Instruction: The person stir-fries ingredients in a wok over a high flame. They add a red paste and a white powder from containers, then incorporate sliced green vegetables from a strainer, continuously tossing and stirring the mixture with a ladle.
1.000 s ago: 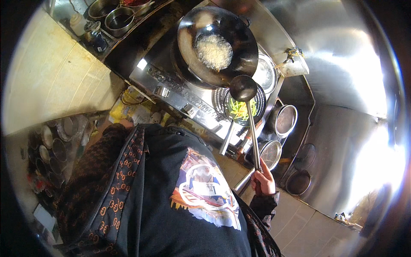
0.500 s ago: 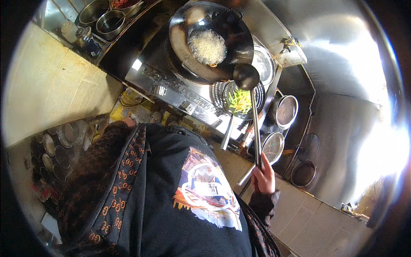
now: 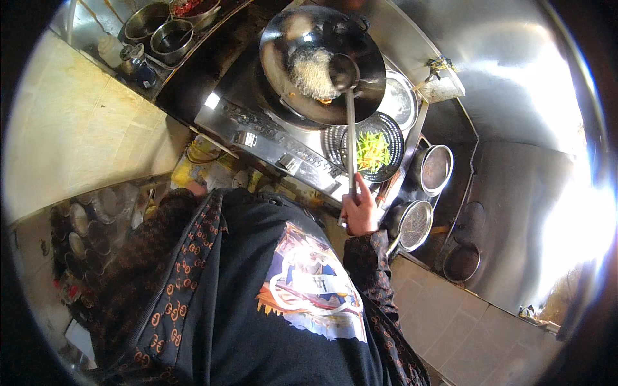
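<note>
My right hand point(image 3: 360, 211) is closed round the long metal handle of a ladle point(image 3: 344, 71), index finger laid along it. The ladle's dark bowl is over the wok point(image 3: 277, 38), at the right edge of a patch of foaming, bubbling liquid point(image 3: 312, 72). A small orange-brown bit shows at the foam's near edge. Under the handle, a perforated strainer point(image 3: 400, 145) holds green and yellowish vegetable strips point(image 3: 374, 153). At the left, by my jacket sleeve, only a little of my left hand point(image 3: 196, 188) shows; its fingers are not clear.
The steel stove front point(image 3: 257, 138) has knobs along it. To the right stand a round pot point(image 3: 435, 168) and a mesh sieve point(image 3: 416, 225). Metal bowls point(image 3: 172, 40) and a bottle point(image 3: 109, 50) are at the far left. A pale lid-like round point(image 3: 400, 100) sits beside the wok.
My right hand has moved left and forward. The ladle's bowl has gone from beside the wok's near right rim to over the foaming liquid.
</note>
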A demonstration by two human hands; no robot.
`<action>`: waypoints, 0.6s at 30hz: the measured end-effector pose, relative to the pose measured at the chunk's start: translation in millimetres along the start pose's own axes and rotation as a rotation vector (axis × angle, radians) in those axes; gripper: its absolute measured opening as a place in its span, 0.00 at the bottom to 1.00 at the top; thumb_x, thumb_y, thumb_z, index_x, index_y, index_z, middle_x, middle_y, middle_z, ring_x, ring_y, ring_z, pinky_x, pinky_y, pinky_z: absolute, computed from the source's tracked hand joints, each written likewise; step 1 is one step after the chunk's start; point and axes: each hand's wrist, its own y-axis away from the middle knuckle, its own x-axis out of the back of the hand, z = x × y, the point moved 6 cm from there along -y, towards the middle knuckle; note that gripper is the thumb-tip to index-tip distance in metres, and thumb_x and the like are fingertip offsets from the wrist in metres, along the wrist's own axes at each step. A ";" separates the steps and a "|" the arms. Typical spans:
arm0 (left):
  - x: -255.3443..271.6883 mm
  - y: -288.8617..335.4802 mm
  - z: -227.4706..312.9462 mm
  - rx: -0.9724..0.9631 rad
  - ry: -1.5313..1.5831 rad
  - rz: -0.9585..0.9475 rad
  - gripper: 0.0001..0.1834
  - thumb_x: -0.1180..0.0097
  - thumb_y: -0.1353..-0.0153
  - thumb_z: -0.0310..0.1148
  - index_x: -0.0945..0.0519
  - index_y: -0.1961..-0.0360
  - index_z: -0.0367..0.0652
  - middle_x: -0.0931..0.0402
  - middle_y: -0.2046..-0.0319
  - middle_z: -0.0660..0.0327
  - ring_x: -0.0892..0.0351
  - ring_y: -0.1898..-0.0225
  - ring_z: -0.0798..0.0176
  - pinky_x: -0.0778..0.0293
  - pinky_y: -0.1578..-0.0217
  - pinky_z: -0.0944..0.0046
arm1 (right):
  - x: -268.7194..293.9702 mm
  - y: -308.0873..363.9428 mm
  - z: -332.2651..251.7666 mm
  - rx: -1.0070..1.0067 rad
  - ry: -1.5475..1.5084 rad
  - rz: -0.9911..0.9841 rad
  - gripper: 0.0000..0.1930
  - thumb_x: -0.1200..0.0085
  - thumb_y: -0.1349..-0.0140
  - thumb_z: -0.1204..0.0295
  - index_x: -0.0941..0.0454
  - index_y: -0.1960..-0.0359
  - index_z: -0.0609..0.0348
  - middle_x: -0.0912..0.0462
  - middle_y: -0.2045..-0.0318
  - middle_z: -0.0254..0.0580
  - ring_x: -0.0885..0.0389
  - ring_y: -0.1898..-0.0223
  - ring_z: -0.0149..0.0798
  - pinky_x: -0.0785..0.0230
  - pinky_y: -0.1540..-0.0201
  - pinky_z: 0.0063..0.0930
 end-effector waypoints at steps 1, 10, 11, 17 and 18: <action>4.2 8.6 7.6 -0.039 -0.004 -0.004 0.16 0.43 0.39 0.45 0.17 0.65 0.41 0.22 0.72 0.49 0.20 0.68 0.48 0.26 0.64 0.50 | 13.8 2.8 -10.1 0.077 0.360 0.106 0.33 0.45 0.39 0.82 0.38 0.30 0.59 0.27 0.76 0.28 0.33 0.80 0.23 0.38 0.76 0.20; 172.6 96.7 140.1 -0.038 0.496 0.223 0.22 0.42 0.36 0.50 0.18 0.55 0.41 0.19 0.70 0.54 0.17 0.66 0.54 0.23 0.65 0.55 | 49.9 -28.8 -15.5 0.108 1.153 -0.045 0.32 0.52 0.41 0.76 0.36 0.31 0.46 0.18 0.60 0.63 0.16 0.59 0.59 0.24 0.54 0.50; 189.3 104.4 167.6 -0.129 0.680 0.128 0.21 0.43 0.34 0.49 0.18 0.55 0.41 0.18 0.69 0.56 0.17 0.68 0.57 0.22 0.66 0.58 | 37.6 -55.0 -2.7 -0.004 1.158 -0.013 0.31 0.52 0.40 0.75 0.36 0.31 0.47 0.18 0.59 0.61 0.16 0.58 0.58 0.25 0.53 0.49; 248.7 127.9 317.5 -0.281 1.188 -0.288 0.27 0.49 0.32 0.56 0.21 0.54 0.40 0.16 0.65 0.56 0.16 0.71 0.63 0.17 0.70 0.63 | -18.6 -114.0 27.2 0.101 0.402 0.225 0.33 0.42 0.43 0.75 0.35 0.32 0.57 0.18 0.49 0.52 0.17 0.53 0.47 0.26 0.50 0.36; 253.2 125.6 337.0 -0.294 1.224 -0.357 0.28 0.50 0.31 0.58 0.22 0.54 0.40 0.16 0.65 0.55 0.16 0.71 0.62 0.17 0.70 0.63 | -17.5 -103.2 32.0 0.021 0.384 0.268 0.34 0.42 0.43 0.75 0.37 0.32 0.58 0.17 0.52 0.51 0.18 0.59 0.43 0.26 0.53 0.34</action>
